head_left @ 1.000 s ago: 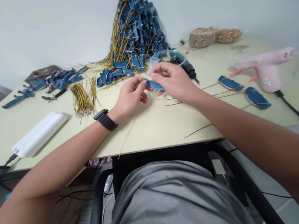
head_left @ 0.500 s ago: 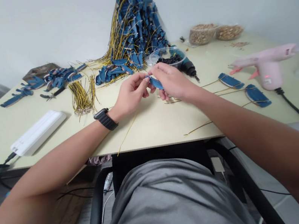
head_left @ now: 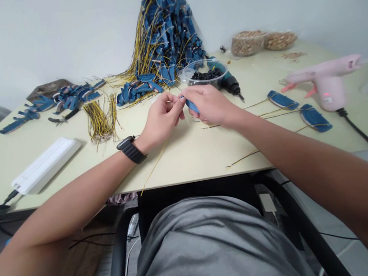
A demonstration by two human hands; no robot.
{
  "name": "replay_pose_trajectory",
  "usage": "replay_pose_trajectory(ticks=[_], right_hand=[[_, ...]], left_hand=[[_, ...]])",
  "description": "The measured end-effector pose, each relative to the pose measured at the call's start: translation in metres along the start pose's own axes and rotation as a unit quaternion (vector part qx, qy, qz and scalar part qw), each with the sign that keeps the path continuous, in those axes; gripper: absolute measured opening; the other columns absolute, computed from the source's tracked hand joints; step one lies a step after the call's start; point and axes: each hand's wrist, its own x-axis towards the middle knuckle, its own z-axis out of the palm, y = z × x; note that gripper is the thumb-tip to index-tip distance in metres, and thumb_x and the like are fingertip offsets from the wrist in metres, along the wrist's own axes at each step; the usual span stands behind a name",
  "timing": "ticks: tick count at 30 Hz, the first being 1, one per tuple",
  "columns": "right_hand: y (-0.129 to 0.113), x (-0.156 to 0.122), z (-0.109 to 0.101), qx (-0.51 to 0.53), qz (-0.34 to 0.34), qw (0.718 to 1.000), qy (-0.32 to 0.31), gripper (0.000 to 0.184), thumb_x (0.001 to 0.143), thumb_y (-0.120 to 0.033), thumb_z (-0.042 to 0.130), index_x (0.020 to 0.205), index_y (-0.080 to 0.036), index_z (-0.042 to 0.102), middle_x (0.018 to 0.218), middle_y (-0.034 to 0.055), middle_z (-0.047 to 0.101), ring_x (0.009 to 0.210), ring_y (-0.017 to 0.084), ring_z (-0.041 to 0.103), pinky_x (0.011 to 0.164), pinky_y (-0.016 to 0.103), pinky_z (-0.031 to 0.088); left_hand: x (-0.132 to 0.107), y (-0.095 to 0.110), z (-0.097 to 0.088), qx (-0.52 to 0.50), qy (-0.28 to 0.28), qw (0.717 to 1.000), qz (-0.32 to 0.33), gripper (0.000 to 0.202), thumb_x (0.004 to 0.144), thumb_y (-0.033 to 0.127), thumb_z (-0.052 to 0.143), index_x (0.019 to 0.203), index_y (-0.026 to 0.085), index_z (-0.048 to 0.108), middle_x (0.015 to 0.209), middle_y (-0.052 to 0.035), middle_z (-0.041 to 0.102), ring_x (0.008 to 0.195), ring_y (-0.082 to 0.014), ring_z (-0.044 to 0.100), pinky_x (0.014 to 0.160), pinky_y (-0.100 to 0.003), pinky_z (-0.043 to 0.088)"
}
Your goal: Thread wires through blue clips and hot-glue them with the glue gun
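Observation:
My left hand (head_left: 161, 119) and my right hand (head_left: 212, 104) meet over the middle of the pale table (head_left: 189, 151). Both pinch one small blue leaf-shaped piece (head_left: 192, 105) between their fingertips. A thin yellow wire (head_left: 153, 166) trails from it toward the table's near edge. A black watch (head_left: 131, 149) sits on my left wrist. Just behind my hands stands a clear bowl of small dark pieces (head_left: 206, 73).
A tall heap of blue leaves on yellow wires (head_left: 166, 32) leans on the wall. Two loose blue leaves (head_left: 314, 117) and a pink glue gun (head_left: 328, 81) lie right. A bundle of yellow wires (head_left: 99, 119), pliers and a white power strip (head_left: 45, 165) lie left.
My hands have closed in on the blue leaf and shifted slightly away from me; the right hand's fingers have curled tighter round it.

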Motion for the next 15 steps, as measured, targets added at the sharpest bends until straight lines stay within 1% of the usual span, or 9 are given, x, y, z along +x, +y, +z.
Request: replay_pose_trajectory(ticks=[2,4,6,7,8,10,13,15], right_hand=[[0.002,0.002,0.0,-0.008,0.003,1.0,0.008,0.041,0.128,-0.02,0.055,0.088,-0.027,0.061,0.065,-0.0043,0.054,0.054,0.013,0.04,0.052,0.031,0.026],[0.005,0.003,-0.001,-0.019,-0.003,1.0,0.011,0.038,0.127,-0.02,0.057,0.09,-0.026,0.063,0.068,-0.0041,0.056,0.055,0.013,0.041,0.052,0.031,0.026],[0.006,0.003,-0.001,-0.025,-0.011,1.0,0.01,0.04,0.126,-0.021,0.058,0.087,-0.026,0.062,0.069,-0.003,0.056,0.056,0.013,0.042,0.052,0.03,0.026],[0.006,0.003,-0.002,-0.021,-0.012,1.0,0.01,0.041,0.126,-0.021,0.057,0.085,-0.025,0.061,0.069,-0.0024,0.056,0.056,0.013,0.042,0.052,0.03,0.026],[0.005,0.002,-0.002,-0.012,-0.01,1.0,0.008,0.043,0.126,-0.022,0.056,0.083,-0.025,0.061,0.069,-0.0019,0.056,0.055,0.013,0.041,0.051,0.03,0.025],[0.003,0.001,-0.002,0.017,-0.001,1.0,-0.001,0.044,0.125,-0.024,0.054,0.082,-0.025,0.061,0.068,-0.0014,0.057,0.053,0.012,0.036,0.047,0.03,0.022],[-0.002,-0.003,-0.002,0.06,0.016,0.998,-0.02,0.041,0.122,-0.023,0.056,0.082,-0.025,0.06,0.069,-0.0011,0.059,0.05,0.011,0.029,0.043,0.03,0.018],[-0.005,-0.005,-0.001,0.081,0.026,0.996,-0.029,0.038,0.121,-0.022,0.058,0.083,-0.026,0.06,0.071,-0.0008,0.061,0.05,0.01,0.029,0.041,0.029,0.017]], left_hand=[[-0.002,0.004,0.0,0.018,-0.009,1.0,0.003,0.05,0.13,0.024,0.088,0.086,0.023,0.065,0.067,0.0038,0.074,0.055,-0.0083,0.054,0.057,-0.021,0.042],[-0.005,0.008,-0.001,0.036,-0.018,0.999,0.012,0.057,0.127,0.038,0.095,0.079,0.021,0.068,0.068,0.0016,0.075,0.054,-0.0077,0.053,0.057,-0.022,0.042],[-0.006,0.012,-0.002,0.047,-0.021,0.999,0.016,0.06,0.125,0.048,0.097,0.077,0.021,0.074,0.072,-0.0009,0.079,0.054,-0.0078,0.053,0.056,-0.023,0.043],[-0.007,0.013,-0.003,0.048,-0.022,0.998,0.016,0.061,0.126,0.05,0.096,0.076,0.02,0.076,0.074,-0.0021,0.081,0.053,-0.0079,0.054,0.056,-0.023,0.043],[-0.008,0.014,-0.002,0.046,-0.022,0.999,0.013,0.06,0.127,0.048,0.094,0.076,0.02,0.078,0.077,-0.0033,0.083,0.054,-0.0079,0.055,0.056,-0.023,0.044],[-0.009,0.016,0.0,0.031,-0.019,0.999,0.005,0.058,0.129,0.039,0.09,0.076,0.019,0.081,0.081,-0.0051,0.086,0.055,-0.0076,0.057,0.057,-0.023,0.045],[-0.009,0.019,0.004,-0.002,-0.007,1.0,-0.02,0.057,0.13,0.022,0.082,0.074,0.017,0.081,0.079,-0.0055,0.085,0.054,-0.0071,0.059,0.056,-0.022,0.045],[-0.009,0.022,0.006,-0.017,-0.004,0.999,-0.037,0.058,0.131,0.015,0.077,0.073,0.016,0.081,0.077,-0.0054,0.084,0.053,-0.0067,0.058,0.056,-0.022,0.044]])
